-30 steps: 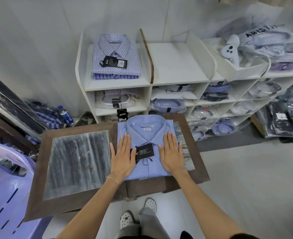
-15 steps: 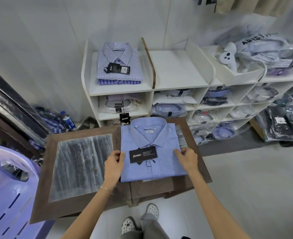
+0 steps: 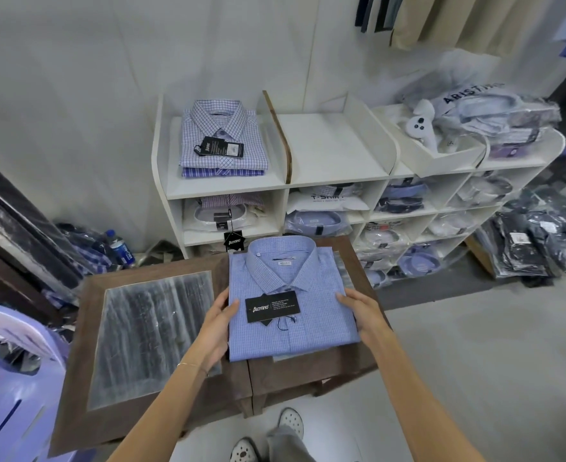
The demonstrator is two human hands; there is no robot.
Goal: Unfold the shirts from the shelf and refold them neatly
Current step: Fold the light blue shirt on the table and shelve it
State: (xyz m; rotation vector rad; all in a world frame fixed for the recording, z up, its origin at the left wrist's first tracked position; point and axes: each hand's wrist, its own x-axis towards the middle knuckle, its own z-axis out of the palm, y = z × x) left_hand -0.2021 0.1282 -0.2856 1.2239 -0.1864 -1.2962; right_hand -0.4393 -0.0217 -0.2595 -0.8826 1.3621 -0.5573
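I read refold as done: folded light-blue checked shirt (image 3: 291, 295) flat on dark wooden table (image 3: 161, 271). My left hand (image 3: 215, 325) and right hand (image 3: 361, 315) clasp its side edges, thumbs on top. Next: lift level, carry to white shelf (image 3: 328, 151).

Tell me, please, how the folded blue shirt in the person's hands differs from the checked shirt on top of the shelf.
The blue shirt is solid-looking fine blue; the checked shirt is white with dark lines. The blue shirt is gripped by the left hand and right hand; the checked shirt lies atop another shirt. Both are folded, collar up, black-tagged.
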